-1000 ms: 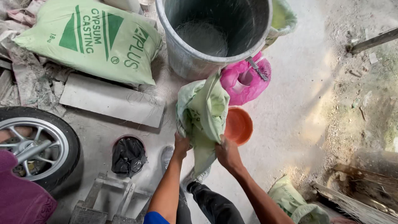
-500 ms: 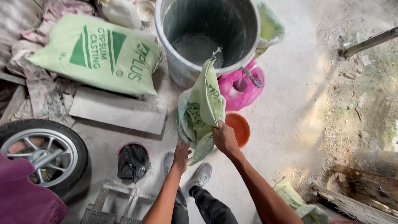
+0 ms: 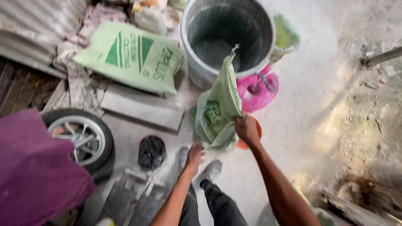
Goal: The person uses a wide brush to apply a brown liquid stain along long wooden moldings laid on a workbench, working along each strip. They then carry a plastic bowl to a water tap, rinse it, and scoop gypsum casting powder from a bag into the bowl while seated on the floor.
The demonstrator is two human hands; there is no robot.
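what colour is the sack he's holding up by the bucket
Pale green sack with darker green print, gripped by the right hand; clearest in the head view.

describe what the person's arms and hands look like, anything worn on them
Both forearms are bare, with no sleeves in view. The left hand and right hand have no gloves, and no watch or ring shows. Further down are dark trousers and grey shoes.

sack point(image 3: 220, 111): woven plastic, matt | bucket point(image 3: 197, 62): smooth plastic | floor point(image 3: 310, 109): rough, dusty

Left hand point(image 3: 194, 157) has let go of the green sack point(image 3: 217, 109), now hangs just below it, fingers loose. Right hand point(image 3: 247, 129) alone grips sack, raised so its top tips over bucket rim point(image 3: 251, 69).
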